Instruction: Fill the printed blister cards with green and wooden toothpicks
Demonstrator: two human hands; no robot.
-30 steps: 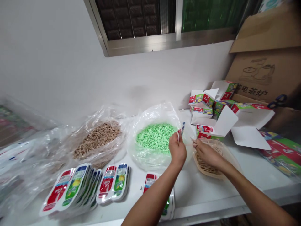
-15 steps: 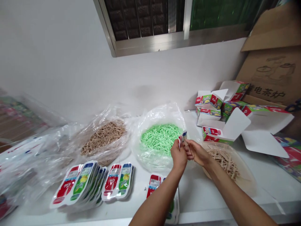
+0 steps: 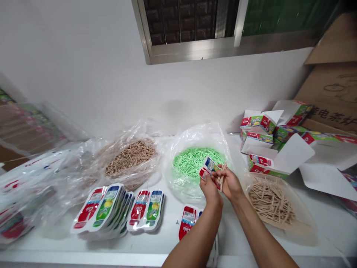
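Observation:
My left hand [image 3: 211, 192] is closed on a small red, blue and green bottle-shaped blister pack [image 3: 209, 163], its printed face partly covered by fingers. Close beside it, my right hand [image 3: 232, 183] grips a small bunch of thin brown sticks [image 3: 220, 178] against the pack. Both hands are above the near right side of a clear plastic bag [image 3: 174, 186] of light green sticks [image 3: 192, 158]. Just right of my right wrist is a shallow plastic tub [image 3: 302, 223] of brown sticks [image 3: 270, 199]. Under my left forearm lies a partly hidden stack of packs [image 3: 187, 219].
At left are stacked cola-and-lemon packs [image 3: 97, 208] and a smaller stack [image 3: 146, 210]. Behind them stands a bag of brown sticks [image 3: 131, 158]. Printed open boxes [image 3: 259, 123] and a large carton [image 3: 331, 85] occupy the right. Crumpled plastic wrap [image 3: 55, 186] covers the far left.
The view has swung, so the scene sits further right. The pack in my left hand has turned from edge-on to show its printed front, and the sticks in my right hand show more plainly.

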